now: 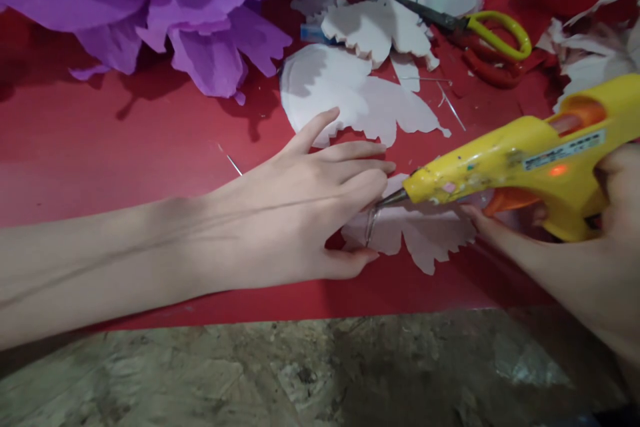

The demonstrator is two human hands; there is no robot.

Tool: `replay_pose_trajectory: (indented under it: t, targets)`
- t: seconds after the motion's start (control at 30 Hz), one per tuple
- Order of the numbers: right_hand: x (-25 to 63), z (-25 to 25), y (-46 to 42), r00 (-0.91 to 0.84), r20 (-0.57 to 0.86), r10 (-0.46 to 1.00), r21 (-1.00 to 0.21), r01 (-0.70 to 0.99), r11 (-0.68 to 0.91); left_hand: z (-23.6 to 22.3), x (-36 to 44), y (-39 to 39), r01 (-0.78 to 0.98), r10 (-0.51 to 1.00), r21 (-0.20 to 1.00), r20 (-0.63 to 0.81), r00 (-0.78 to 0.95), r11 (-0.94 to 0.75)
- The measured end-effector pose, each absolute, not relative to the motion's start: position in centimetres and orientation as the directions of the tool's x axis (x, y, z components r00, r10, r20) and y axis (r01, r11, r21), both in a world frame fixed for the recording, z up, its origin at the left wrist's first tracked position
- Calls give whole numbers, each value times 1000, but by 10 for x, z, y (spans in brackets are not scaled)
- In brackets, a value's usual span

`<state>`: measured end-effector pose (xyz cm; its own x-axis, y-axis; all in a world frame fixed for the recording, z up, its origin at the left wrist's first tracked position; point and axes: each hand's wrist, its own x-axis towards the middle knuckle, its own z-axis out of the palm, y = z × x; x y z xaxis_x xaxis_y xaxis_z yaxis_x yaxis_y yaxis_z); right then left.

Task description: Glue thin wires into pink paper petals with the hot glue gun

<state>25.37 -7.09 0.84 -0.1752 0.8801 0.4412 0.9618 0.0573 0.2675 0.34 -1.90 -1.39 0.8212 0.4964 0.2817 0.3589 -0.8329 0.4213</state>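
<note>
My left hand (pixel 325 197) lies across a pale butterfly-shaped paper cutout (pixel 430 233), its fingers stretched out and the thumb apart from them. Between thumb and index finger, a thin wire-like strip (pixel 371 223) shows on the cutout. My right hand (pixel 613 233) is wrapped around a yellow hot glue gun (pixel 500 153), with an orange light lit on its side. The gun's metal nozzle points left and sits at the strip beside my left index finger. One outstretched digit of my right hand reaches the cutout's right edge. Part of the cutout is hidden under my left hand.
More white paper cutouts (pixel 350 90) lie beyond my left hand. Scissors (pixel 460 23) with yellow and red handles rest at the back right among scraps. A large purple paper flower (pixel 200 7) stands back left. The red tabletop (pixel 165 167) ends above a stained floor (pixel 250 373).
</note>
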Motion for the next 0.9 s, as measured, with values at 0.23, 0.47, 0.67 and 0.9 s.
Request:
replay_pose_trajectory:
  t: [0.23,0.47,0.67,0.9]
  targets:
    - [252,6,-68,-142,450,881,243,970,32,-14,3,-20,366,499,411,285,818,-835]
    - [256,4,-67,-109,447,888,288,957,-28,-16,2,-20,375,488,363,300,820,-853]
    - [252,4,-69,-186,466,865,291,955,49,-13,4,-20,389,508,401,252,824,-830]
    - [254,7,-66,-92,436,895,271,962,-33,-12,4,-18,401,517,409,226,826,-820]
